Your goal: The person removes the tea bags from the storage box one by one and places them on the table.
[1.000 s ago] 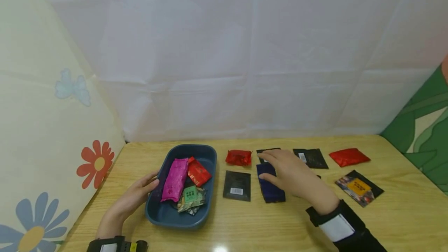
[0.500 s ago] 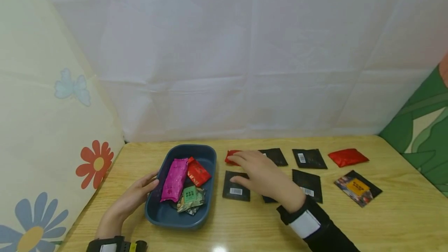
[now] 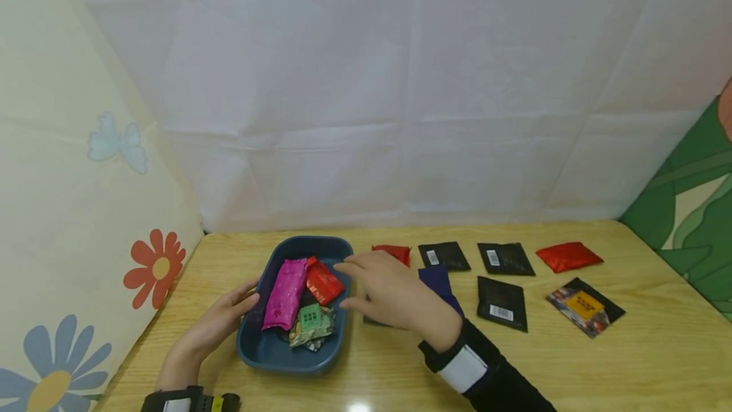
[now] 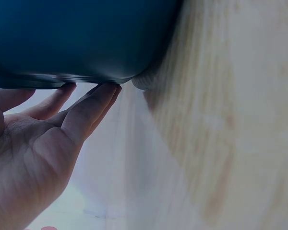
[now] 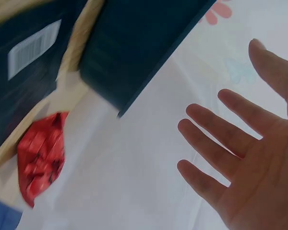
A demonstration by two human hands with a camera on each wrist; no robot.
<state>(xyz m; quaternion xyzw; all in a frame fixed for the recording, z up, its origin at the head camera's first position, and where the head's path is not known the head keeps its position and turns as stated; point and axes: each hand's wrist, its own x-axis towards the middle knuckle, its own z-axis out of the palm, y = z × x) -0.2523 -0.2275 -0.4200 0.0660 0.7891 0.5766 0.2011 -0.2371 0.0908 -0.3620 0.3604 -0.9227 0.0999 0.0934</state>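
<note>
A dark blue plastic tub [image 3: 295, 364] stands on the left half of the table. In it lie a pink packet [image 3: 288, 294], a red packet [image 3: 324, 281] and a green-labelled packet [image 3: 311, 323]. My left hand [image 3: 220, 316] touches the tub's left side; in the left wrist view its fingertips [image 4: 108, 91] meet the outer wall. My right hand [image 3: 394, 294] is at the tub's right rim, fingers spread and holding nothing, as the right wrist view shows. It partly covers a red crinkled packet [image 5: 42, 158] and most of a black barcoded packet [image 5: 19, 72].
Right of my hand lie a dark blue packet [image 3: 437, 280], black packets with barcodes [image 3: 503, 304], another red packet [image 3: 569, 257] and a packet with an orange label [image 3: 586, 306]. A white cloth [image 3: 412, 94] hangs behind the wooden table [image 3: 640, 361].
My right hand has moved left, from over the dark blue packet, past the red and black packets, to the tub's right rim. My left hand has stayed at the tub.
</note>
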